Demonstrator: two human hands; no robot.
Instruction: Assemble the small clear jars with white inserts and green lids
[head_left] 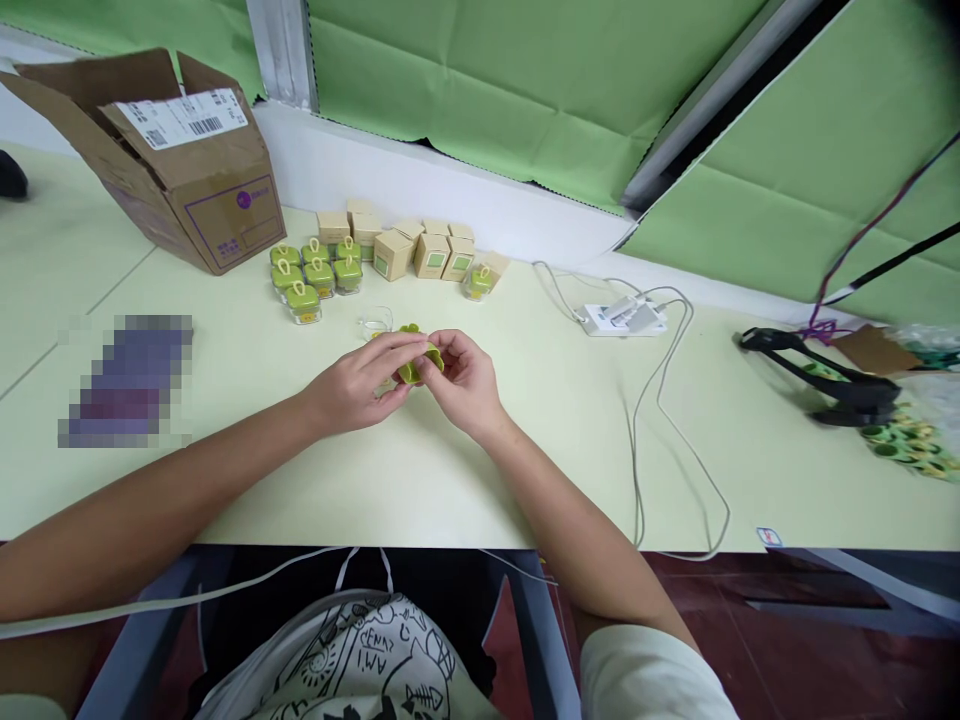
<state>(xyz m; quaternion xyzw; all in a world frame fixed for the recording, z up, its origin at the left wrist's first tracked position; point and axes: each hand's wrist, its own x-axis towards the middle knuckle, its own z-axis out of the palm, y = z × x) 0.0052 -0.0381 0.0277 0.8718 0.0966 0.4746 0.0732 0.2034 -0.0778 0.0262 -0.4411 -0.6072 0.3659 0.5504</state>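
My left hand and my right hand meet over the middle of the pale table. Both pinch a small green piece between their fingertips. Just behind them lies a small clear plastic case. Further back stands a cluster of small clear cases with green lids, and beside it a row of small tan cardboard boxes. One more green-lidded case stands at the right end of that row.
An open cardboard shipping box stands at the back left. A white power strip with cables trailing to the table's front edge lies right of centre. Black straps and green rings sit far right. A blurred patch lies left.
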